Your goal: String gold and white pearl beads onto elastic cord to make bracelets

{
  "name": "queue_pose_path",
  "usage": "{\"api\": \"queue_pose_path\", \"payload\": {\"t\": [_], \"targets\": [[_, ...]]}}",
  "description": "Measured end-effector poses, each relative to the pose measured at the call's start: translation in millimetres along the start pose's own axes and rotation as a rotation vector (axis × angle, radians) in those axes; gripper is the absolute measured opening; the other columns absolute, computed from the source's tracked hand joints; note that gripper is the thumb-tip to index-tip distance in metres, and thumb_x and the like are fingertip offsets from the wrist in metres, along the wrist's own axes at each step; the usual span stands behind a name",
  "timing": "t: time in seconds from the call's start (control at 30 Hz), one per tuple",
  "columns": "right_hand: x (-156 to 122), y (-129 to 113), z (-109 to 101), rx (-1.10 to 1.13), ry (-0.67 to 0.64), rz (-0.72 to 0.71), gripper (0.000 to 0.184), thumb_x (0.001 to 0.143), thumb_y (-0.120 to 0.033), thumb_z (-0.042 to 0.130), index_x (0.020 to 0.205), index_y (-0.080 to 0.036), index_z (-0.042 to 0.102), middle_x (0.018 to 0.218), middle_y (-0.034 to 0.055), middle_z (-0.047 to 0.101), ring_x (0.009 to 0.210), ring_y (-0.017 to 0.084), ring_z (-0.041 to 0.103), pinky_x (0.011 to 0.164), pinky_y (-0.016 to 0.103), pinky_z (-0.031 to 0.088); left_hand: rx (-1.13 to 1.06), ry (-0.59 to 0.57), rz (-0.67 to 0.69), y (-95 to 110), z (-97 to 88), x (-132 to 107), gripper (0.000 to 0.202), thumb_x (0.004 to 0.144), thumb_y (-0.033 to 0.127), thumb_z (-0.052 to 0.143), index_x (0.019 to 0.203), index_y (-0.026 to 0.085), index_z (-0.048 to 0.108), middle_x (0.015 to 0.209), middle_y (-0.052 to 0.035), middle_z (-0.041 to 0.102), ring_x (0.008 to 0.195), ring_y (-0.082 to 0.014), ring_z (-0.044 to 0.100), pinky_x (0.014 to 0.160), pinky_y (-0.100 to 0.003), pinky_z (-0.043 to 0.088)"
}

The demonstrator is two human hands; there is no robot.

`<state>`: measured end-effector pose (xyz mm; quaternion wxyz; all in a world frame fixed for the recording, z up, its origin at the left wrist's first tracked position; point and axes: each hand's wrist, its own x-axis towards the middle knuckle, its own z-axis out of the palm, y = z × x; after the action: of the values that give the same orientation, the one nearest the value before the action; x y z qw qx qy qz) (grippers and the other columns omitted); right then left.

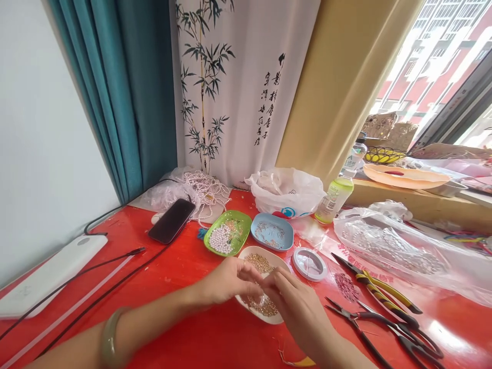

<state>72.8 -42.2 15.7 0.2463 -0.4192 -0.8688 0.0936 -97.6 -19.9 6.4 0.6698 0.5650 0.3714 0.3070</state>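
Both my hands meet over a white dish (277, 261) of small gold beads on the red table (215, 338). My left hand (226, 281), with a green bangle on its wrist, has its fingertips pinched together. My right hand (294, 302) has its fingers curled and pressed toward the left fingertips. Whatever they pinch is too small to make out. Behind the white dish sit a green dish (227, 233) holding white pearls and gold beads, and a blue dish (272, 231) with small metal findings.
A black phone (171, 220) and pearl strands (203, 189) lie at the back left. A round spool (309, 263), yellow-handled pliers (378, 287) and black pliers (388, 328) lie to the right. Plastic bags (400, 246), a green bottle (335, 197), a white power bank (49, 274) with cables.
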Motion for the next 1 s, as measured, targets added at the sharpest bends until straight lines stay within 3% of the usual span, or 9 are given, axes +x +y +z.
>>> {"api": "queue_pose_path", "payload": {"t": [0.13, 0.23, 0.33, 0.43, 0.57, 0.63, 0.77, 1.0], "targets": [[24.8, 25.7, -9.7, 0.004, -0.115, 0.046, 0.015, 0.081, -0.018, 0.04, 0.074, -0.019, 0.054, 0.071, -0.0003, 0.061, 0.062, 0.011, 0.055, 0.056, 0.019, 0.041, 0.068, 0.106, 0.01, -3.8, -0.8, 6.0, 0.021, 0.062, 0.028, 0.062, 0.072, 0.01, 0.064, 0.062, -0.0046, 0.062, 0.056, -0.0121, 0.054, 0.055, -0.022, 0.04], [60.5, 64.3, -18.1, -0.289, -0.108, 0.104, 0.019, 0.082, -0.017, 0.035, 0.083, -0.018, 0.055, 0.081, 0.0017, 0.063, 0.071, 0.012, 0.057, 0.06, 0.019, 0.041, 0.066, 0.157, -0.005, -6.5, 0.9, 10.1, 0.02, 0.06, 0.028, 0.062, 0.068, 0.01, 0.062, 0.059, -0.0045, 0.062, 0.054, -0.0116, 0.053, 0.053, -0.022, 0.039], [94.6, 100.3, -18.5, -0.395, -0.147, 0.102, 0.02, 0.08, -0.013, 0.038, 0.085, -0.016, 0.058, 0.083, 0.0051, 0.064, 0.073, 0.014, 0.058, 0.06, 0.021, 0.04, 0.053, 0.157, -0.011, -8.9, 3.6, 13.2, 0.021, 0.061, 0.031, 0.06, 0.068, 0.011, 0.058, 0.058, -0.0035, 0.061, 0.052, -0.0106, 0.051, 0.051, -0.021, 0.036], [114.9, 120.7, -8.7, -0.48, -0.228, 0.04, 0.021, 0.078, -0.01, 0.042, 0.086, -0.016, 0.06, 0.09, 0.0074, 0.063, 0.075, 0.016, 0.059, 0.059, 0.021, 0.04, 0.043, 0.152, -0.022, -11.0, 5.2, 16.0, 0.021, 0.062, 0.031, 0.059, 0.069, 0.012, 0.053, 0.057, -0.0026, 0.06, 0.049, -0.0093, 0.047, 0.05, -0.021, 0.034], [124.9, 130.6, 5.6, -0.599, -0.339, -0.029, 0.019, 0.08, -0.008, 0.043, 0.089, -0.013, 0.059, 0.092, 0.0097, 0.06, 0.082, 0.018, 0.058, 0.064, 0.025, 0.043, 0.049, 0.143, -0.044, -13.1, 6.1, 18.3, 0.02, 0.062, 0.03, 0.057, 0.071, 0.013, 0.051, 0.058, -0.0025, 0.06, 0.05, -0.0095, 0.048, 0.051, -0.021, 0.035], [127.9, 132.2, 9.3, -0.655, -0.395, -0.046, 0.016, 0.082, -0.014, 0.044, 0.091, -0.011, 0.057, 0.093, 0.0085, 0.059, 0.083, 0.017, 0.057, 0.068, 0.029, 0.045, 0.07, 0.134, -0.048, -13.4, 6.9, 18.7, 0.019, 0.062, 0.03, 0.057, 0.07, 0.013, 0.051, 0.057, -0.0022, 0.059, 0.051, -0.0097, 0.048, 0.05, -0.021, 0.035], [134.7, 129.9, 14.9, -0.737, -0.494, -0.079, 0.026, 0.082, -0.027, 0.048, 0.103, -0.012, 0.051, 0.102, 0.007, 0.054, 0.086, 0.016, 0.055, 0.073, 0.035, 0.046, 0.13, 0.135, -0.05, -12.3, 9.4, 20.2, 0.016, 0.062, 0.028, 0.055, 0.069, 0.013, 0.053, 0.057, -0.0021, 0.059, 0.049, -0.0089, 0.046, 0.046, -0.019, 0.031], [142.5, 119.6, 22.6, -0.773, -0.526, -0.14, 0.025, 0.082, -0.028, 0.047, 0.102, -0.013, 0.051, 0.101, 0.0064, 0.055, 0.085, 0.016, 0.055, 0.073, 0.035, 0.046, 0.326, 0.134, -0.02, -11.8, 16.9, 25.4, 0.018, 0.062, 0.025, 0.053, 0.072, 0.012, 0.061, 0.064, -0.0048, 0.063, 0.053, -0.0122, 0.052, 0.046, -0.02, 0.034]]}}
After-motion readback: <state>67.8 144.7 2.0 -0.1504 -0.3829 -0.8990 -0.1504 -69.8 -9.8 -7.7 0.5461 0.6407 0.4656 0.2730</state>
